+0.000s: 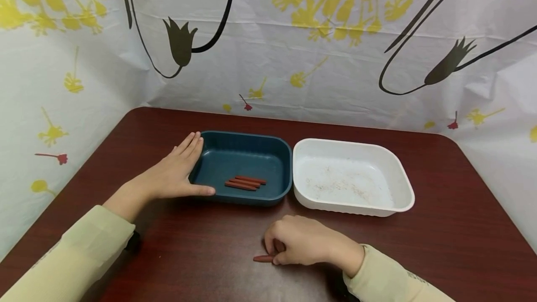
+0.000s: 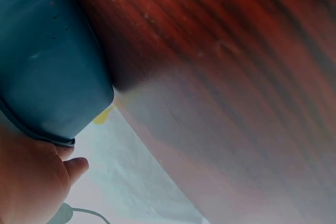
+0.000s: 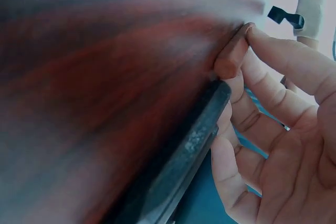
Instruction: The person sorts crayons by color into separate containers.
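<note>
My left hand (image 1: 174, 171) lies over the left end of a dark teal tray (image 1: 285, 171), fingers straight along the rim and thumb across its near edge. In the left wrist view, fingers of that hand lie at the rim beside the tray's outer wall (image 2: 58, 72). Inside the tray, several reddish-brown sticks (image 1: 245, 182) lie side by side. Nearer the front, my right hand (image 1: 304, 241) pinches a similar stick (image 1: 261, 259) low over the table, its tapered end pointing left. The right wrist view shows the stick's blunt end (image 3: 228, 66) by the thumb and fingertips.
A white tray (image 1: 404, 199) stands right beside the teal one, with small pale brown specks scattered over its bottom. Both sit on a dark red wood-grain table (image 1: 201, 250). A white sheet (image 1: 251, 59) with printed flowers hangs around the back and sides.
</note>
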